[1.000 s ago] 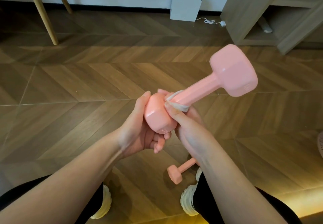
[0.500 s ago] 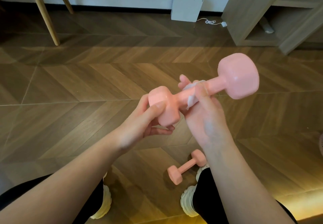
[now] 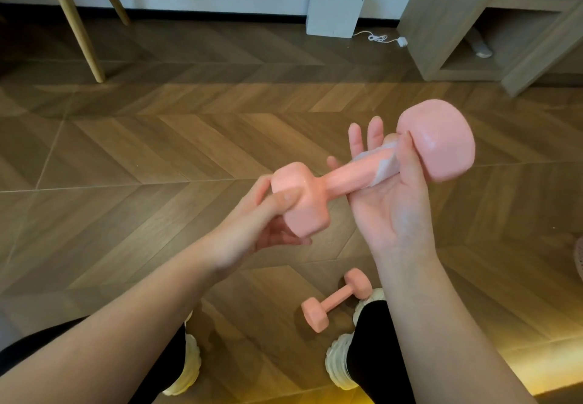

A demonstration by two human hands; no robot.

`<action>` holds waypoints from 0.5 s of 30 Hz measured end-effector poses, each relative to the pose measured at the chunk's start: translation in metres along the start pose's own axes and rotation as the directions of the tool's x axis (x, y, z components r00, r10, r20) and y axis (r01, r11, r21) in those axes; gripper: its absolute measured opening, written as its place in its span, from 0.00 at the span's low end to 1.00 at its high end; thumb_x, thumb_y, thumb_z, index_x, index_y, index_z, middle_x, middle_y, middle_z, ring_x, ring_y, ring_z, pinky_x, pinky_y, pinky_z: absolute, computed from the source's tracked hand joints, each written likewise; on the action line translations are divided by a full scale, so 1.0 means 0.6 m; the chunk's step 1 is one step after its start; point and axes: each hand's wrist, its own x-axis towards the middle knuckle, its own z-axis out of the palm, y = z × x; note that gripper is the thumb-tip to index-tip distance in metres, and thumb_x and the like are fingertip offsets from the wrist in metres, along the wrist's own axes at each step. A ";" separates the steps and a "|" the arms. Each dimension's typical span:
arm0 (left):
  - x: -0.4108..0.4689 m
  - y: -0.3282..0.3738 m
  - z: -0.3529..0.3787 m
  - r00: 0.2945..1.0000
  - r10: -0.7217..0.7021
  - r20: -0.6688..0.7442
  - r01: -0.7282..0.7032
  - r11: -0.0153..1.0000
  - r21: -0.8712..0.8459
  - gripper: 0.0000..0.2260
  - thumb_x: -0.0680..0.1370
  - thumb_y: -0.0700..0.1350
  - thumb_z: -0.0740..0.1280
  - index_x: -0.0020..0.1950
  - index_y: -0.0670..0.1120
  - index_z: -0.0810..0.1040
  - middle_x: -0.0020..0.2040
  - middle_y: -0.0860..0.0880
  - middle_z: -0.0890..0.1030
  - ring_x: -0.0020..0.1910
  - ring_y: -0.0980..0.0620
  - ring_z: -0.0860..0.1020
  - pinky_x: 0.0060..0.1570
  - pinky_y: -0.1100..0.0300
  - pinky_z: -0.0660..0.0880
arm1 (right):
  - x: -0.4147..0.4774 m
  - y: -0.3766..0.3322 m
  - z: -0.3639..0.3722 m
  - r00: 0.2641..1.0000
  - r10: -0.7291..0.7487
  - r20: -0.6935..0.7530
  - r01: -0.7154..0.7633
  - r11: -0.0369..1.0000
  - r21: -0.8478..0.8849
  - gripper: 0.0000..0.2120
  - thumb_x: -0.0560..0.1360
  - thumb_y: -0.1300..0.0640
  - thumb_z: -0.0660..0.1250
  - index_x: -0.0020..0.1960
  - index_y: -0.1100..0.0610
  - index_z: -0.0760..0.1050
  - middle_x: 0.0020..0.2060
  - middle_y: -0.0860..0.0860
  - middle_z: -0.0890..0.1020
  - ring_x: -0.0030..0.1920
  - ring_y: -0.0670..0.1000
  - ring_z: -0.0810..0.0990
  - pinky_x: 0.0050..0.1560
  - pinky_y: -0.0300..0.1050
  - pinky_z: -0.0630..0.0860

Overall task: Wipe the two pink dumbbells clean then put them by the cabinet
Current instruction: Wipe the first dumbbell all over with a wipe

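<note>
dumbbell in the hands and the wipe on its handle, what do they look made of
The dumbbell: likely vinyl or rubbery plastic coating, smooth and glossy, highlights on its far head. The wipe: thin, limp, whitish sheet, probably wet wipe or tissue.

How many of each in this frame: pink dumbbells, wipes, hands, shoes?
Pink dumbbells: 2 (held dumbbell, floor dumbbell)
Wipes: 1 (wipe, on the held dumbbell's handle)
Hands: 2 (left hand, right hand)
White shoes: 2 (left shoe, right shoe)
Total: 7
</note>
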 end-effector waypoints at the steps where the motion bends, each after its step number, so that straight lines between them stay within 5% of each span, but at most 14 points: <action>1: 0.000 0.003 0.003 0.997 -0.069 0.045 0.071 0.997 -0.028 0.30 0.72 0.65 0.64 0.64 0.44 0.76 0.50 0.38 0.82 0.41 0.43 0.82 0.46 0.50 0.81 | -0.001 0.000 0.001 1.000 -0.004 0.021 0.004 1.000 -0.022 0.18 0.76 0.54 0.68 0.65 0.48 0.72 0.57 0.49 0.84 0.65 0.54 0.80 0.70 0.65 0.67; 4: -0.002 0.007 -0.003 0.963 -0.229 0.143 0.244 0.965 -0.094 0.38 0.76 0.71 0.50 0.53 0.41 0.84 0.39 0.36 0.81 0.31 0.43 0.79 0.46 0.49 0.78 | -0.001 0.002 0.005 0.997 0.007 0.082 0.001 0.995 -0.100 0.15 0.75 0.53 0.66 0.61 0.47 0.73 0.54 0.47 0.85 0.65 0.52 0.79 0.69 0.63 0.69; 7: -0.003 0.010 -0.013 0.930 -0.316 0.185 0.341 0.932 -0.120 0.43 0.75 0.73 0.45 0.52 0.39 0.85 0.38 0.35 0.81 0.30 0.42 0.79 0.48 0.47 0.79 | 0.002 0.009 0.008 0.997 0.030 0.076 -0.021 0.994 -0.111 0.16 0.74 0.53 0.66 0.61 0.46 0.73 0.53 0.48 0.84 0.64 0.52 0.80 0.68 0.63 0.70; 12: -0.004 0.015 -0.009 0.966 -0.228 0.121 0.251 0.938 -0.237 0.32 0.75 0.66 0.63 0.69 0.45 0.74 0.60 0.34 0.79 0.49 0.39 0.83 0.46 0.49 0.82 | 0.005 0.017 0.005 0.999 0.036 0.006 -0.036 0.999 -0.029 0.22 0.70 0.55 0.72 0.63 0.48 0.72 0.55 0.50 0.83 0.64 0.54 0.80 0.69 0.66 0.67; 15: -0.004 0.016 -0.008 0.986 -0.161 0.048 0.167 0.969 -0.179 0.29 0.73 0.56 0.66 0.71 0.45 0.71 0.54 0.39 0.82 0.45 0.43 0.83 0.42 0.54 0.82 | 0.005 0.017 0.006 1.000 0.020 0.014 -0.020 0.999 -0.033 0.30 0.69 0.57 0.72 0.69 0.51 0.69 0.58 0.53 0.81 0.65 0.56 0.79 0.70 0.69 0.64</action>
